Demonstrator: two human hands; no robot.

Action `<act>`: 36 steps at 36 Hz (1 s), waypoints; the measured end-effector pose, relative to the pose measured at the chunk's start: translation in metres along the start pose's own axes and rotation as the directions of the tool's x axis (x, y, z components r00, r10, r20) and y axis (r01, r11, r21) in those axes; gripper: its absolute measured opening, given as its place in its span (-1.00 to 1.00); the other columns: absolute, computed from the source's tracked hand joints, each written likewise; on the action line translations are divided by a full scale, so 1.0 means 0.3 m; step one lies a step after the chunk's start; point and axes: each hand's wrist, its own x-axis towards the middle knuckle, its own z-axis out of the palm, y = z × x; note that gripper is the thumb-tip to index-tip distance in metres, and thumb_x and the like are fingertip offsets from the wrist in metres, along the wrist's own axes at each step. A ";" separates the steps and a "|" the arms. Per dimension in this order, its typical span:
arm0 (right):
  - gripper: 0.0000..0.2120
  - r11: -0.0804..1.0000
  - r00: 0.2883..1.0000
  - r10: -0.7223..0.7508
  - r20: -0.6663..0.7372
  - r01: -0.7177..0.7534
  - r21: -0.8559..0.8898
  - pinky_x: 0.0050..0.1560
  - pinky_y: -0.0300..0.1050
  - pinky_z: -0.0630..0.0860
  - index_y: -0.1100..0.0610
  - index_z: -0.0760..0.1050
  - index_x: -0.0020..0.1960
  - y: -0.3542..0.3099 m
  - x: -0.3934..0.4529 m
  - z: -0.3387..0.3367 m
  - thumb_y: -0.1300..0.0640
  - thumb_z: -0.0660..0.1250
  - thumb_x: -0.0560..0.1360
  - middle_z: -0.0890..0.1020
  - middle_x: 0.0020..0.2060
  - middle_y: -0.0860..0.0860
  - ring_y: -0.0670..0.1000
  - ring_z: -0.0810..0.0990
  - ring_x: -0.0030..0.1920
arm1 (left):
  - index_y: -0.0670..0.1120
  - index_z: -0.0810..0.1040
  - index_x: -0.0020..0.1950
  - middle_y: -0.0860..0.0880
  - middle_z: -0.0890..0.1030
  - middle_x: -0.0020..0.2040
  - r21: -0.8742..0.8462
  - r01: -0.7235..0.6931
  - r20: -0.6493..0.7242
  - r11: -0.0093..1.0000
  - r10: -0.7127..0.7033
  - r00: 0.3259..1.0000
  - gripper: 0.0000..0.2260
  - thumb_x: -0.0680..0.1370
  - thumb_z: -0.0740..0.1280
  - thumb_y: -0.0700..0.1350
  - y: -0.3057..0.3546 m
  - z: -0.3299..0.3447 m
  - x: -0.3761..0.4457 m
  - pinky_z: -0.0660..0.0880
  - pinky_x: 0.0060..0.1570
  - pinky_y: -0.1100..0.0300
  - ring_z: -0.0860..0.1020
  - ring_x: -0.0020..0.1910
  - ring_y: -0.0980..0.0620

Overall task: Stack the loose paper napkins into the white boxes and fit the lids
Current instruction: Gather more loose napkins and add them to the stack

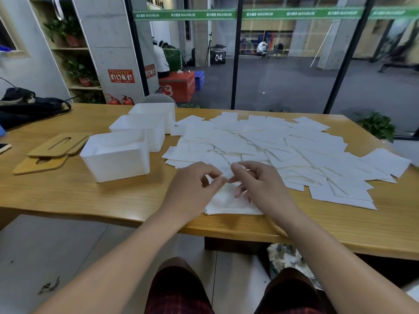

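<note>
Pinching one thin white paper napkin (226,172) between them, the left hand (192,186) and right hand (258,184) hover over a small neat stack of napkins (229,203) near the wooden table's (90,196) front edge. Beyond lies a wide scatter of loose white napkins (283,146). Three open white plastic boxes (118,155) stand to the left, with slotted wooden lids (56,146) beside them.

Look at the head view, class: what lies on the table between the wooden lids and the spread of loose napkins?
Three open white boxes stand in a row between the wooden lids and the loose napkins.
</note>
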 end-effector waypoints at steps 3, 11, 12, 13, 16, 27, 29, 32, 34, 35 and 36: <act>-0.66 0.997 0.994 0.076 -0.075 -0.077 -0.005 -0.21 -0.13 0.57 0.03 0.66 0.34 0.009 0.023 0.000 -0.13 0.44 0.66 0.78 -0.16 -0.02 0.02 0.74 -0.21 | 0.27 0.72 0.01 0.29 0.69 0.02 -0.024 -0.055 0.103 0.998 0.057 0.993 -0.89 0.61 0.46 0.25 0.040 0.019 -0.029 0.51 -0.05 0.24 0.65 0.01 0.18; -0.75 0.997 0.997 0.026 -0.069 -0.031 -0.075 -0.31 -0.08 0.51 -0.14 0.71 0.19 0.037 0.020 -0.044 0.16 0.40 0.63 0.71 -0.25 -0.14 -0.05 0.58 -0.38 | 0.23 0.71 0.12 0.33 0.67 0.09 0.013 -0.049 0.057 0.999 0.048 0.997 -0.90 0.67 0.42 0.16 0.011 -0.011 -0.001 0.45 -0.01 0.34 0.61 0.14 0.25; -0.75 0.998 0.998 0.017 -0.064 -0.021 -0.062 -0.30 -0.08 0.52 -0.15 0.72 0.18 0.037 0.017 -0.050 0.14 0.39 0.64 0.71 -0.24 -0.14 -0.02 0.59 -0.37 | 0.23 0.71 0.15 0.33 0.66 0.12 0.022 -0.034 0.034 0.999 0.033 0.999 -0.89 0.67 0.42 0.16 0.001 -0.016 0.009 0.45 0.01 0.35 0.60 0.16 0.25; -0.75 0.999 0.998 0.014 -0.059 -0.016 -0.040 -0.29 -0.05 0.55 -0.17 0.71 0.18 0.036 0.013 -0.055 0.12 0.38 0.64 0.72 -0.21 -0.12 0.06 0.62 -0.34 | 0.23 0.71 0.18 0.34 0.65 0.15 0.025 -0.017 0.022 1.000 0.016 1.000 -0.88 0.67 0.43 0.16 -0.009 -0.021 0.020 0.44 0.02 0.35 0.59 0.18 0.26; -0.75 1.000 0.999 0.007 -0.039 -0.007 0.012 -0.22 0.01 0.63 -0.19 0.71 0.21 0.031 0.004 -0.069 0.09 0.36 0.65 0.75 -0.04 -0.06 0.16 0.72 -0.14 | 0.26 0.67 0.28 0.35 0.60 0.27 0.003 0.030 0.037 1.000 -0.030 0.999 -0.79 0.66 0.44 0.20 -0.031 -0.031 0.048 0.42 0.07 0.38 0.52 0.28 0.33; -0.74 0.992 0.994 -0.091 0.054 0.085 0.096 -0.13 -0.10 0.68 -0.07 0.70 0.30 0.017 -0.019 -0.130 0.15 0.34 0.71 0.74 0.17 -0.04 0.07 0.75 0.04 | 0.24 0.67 0.38 0.23 0.72 0.22 -0.337 0.182 0.245 0.924 -0.101 0.964 -0.74 0.70 0.40 0.20 -0.016 -0.027 0.083 0.58 0.21 0.14 0.63 0.23 0.25; -0.75 0.995 0.998 -0.061 0.034 0.058 0.079 -0.15 -0.14 0.65 -0.10 0.71 0.28 0.022 -0.019 -0.137 0.13 0.36 0.70 0.75 0.11 -0.08 0.03 0.75 0.01 | 0.24 0.69 0.33 0.05 0.77 0.06 -0.385 0.211 0.276 0.898 -0.106 0.955 -0.80 0.71 0.41 0.13 -0.024 -0.027 0.079 0.64 0.18 0.02 0.71 0.12 0.06; -0.82 0.999 0.999 -0.026 -0.043 0.025 -0.022 -0.25 -0.24 0.57 -0.18 0.72 0.20 0.039 -0.017 -0.142 0.05 0.43 0.68 0.74 -0.09 -0.19 -0.12 0.71 -0.14 | 0.29 0.68 0.27 0.02 0.64 -0.28 -0.272 0.173 0.252 0.947 -0.103 0.962 -0.84 0.71 0.41 0.13 -0.056 -0.016 0.071 0.49 -0.08 0.30 0.59 -0.24 0.08; -0.87 0.994 0.995 -0.010 -0.095 -0.001 -0.110 -0.24 -0.16 0.61 -0.18 0.71 0.17 0.061 -0.013 -0.140 0.00 0.47 0.65 0.75 -0.10 -0.15 -0.11 0.72 -0.15 | 0.26 0.68 0.26 0.08 0.55 -0.38 -0.201 0.151 0.236 0.968 -0.102 0.966 -0.85 0.71 0.42 0.09 -0.070 -0.005 0.062 0.41 -0.19 0.45 0.48 -0.35 0.18; -0.87 0.989 0.994 -0.007 -0.112 -0.010 -0.149 -0.20 -0.08 0.65 -0.18 0.70 0.17 0.072 -0.011 -0.138 -0.03 0.48 0.63 0.76 -0.09 -0.11 -0.09 0.73 -0.14 | 0.25 0.68 0.27 0.10 0.57 -0.38 -0.180 0.142 0.232 0.973 -0.098 0.968 -0.85 0.71 0.42 0.07 -0.074 0.000 0.060 0.41 -0.20 0.47 0.48 -0.36 0.19; -0.87 0.982 0.992 -0.008 -0.123 -0.016 -0.189 -0.19 -0.05 0.66 -0.18 0.69 0.16 0.083 -0.010 -0.135 -0.05 0.49 0.62 0.75 -0.11 -0.09 -0.08 0.72 -0.17 | 0.24 0.67 0.28 0.11 0.59 -0.37 -0.159 0.134 0.229 0.978 -0.095 0.969 -0.84 0.71 0.42 0.06 -0.076 0.004 0.057 0.40 -0.20 0.47 0.50 -0.35 0.20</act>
